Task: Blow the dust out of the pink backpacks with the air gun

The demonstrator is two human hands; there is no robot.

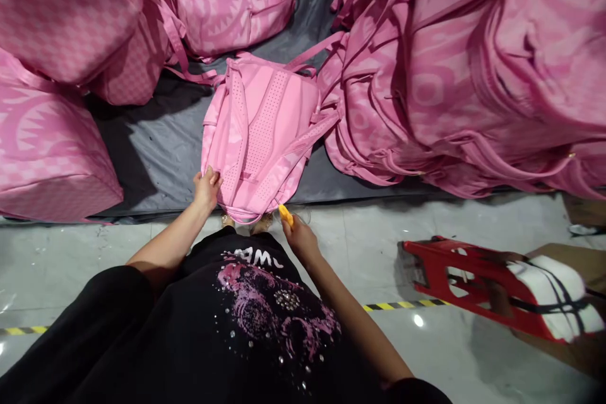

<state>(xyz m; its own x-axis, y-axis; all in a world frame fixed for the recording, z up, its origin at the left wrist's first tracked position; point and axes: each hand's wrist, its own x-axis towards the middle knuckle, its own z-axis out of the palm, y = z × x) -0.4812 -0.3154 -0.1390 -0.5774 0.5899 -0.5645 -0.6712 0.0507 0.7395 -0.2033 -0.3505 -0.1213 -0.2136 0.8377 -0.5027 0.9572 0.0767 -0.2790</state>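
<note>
A pink backpack point(265, 120) lies in front of me with its padded back panel and perforated shoulder straps facing up. My left hand point(207, 188) grips the bag's lower left edge, fingers bent against the fabric. In my right hand point(302, 238) is a small yellow-handled tool point(285, 213) with a thin metal tip, too small to tell its exact kind. The tip points at the bag's lower right corner; whether it touches the fabric cannot be made out.
Pink patterned backpacks are heaped at the left point(47, 145), at the back point(227, 0) and at the right point(454, 76), on a dark grey cover point(142, 145). A red frame point(473, 284) with a white strapped part stands on the tiled floor point(341, 233).
</note>
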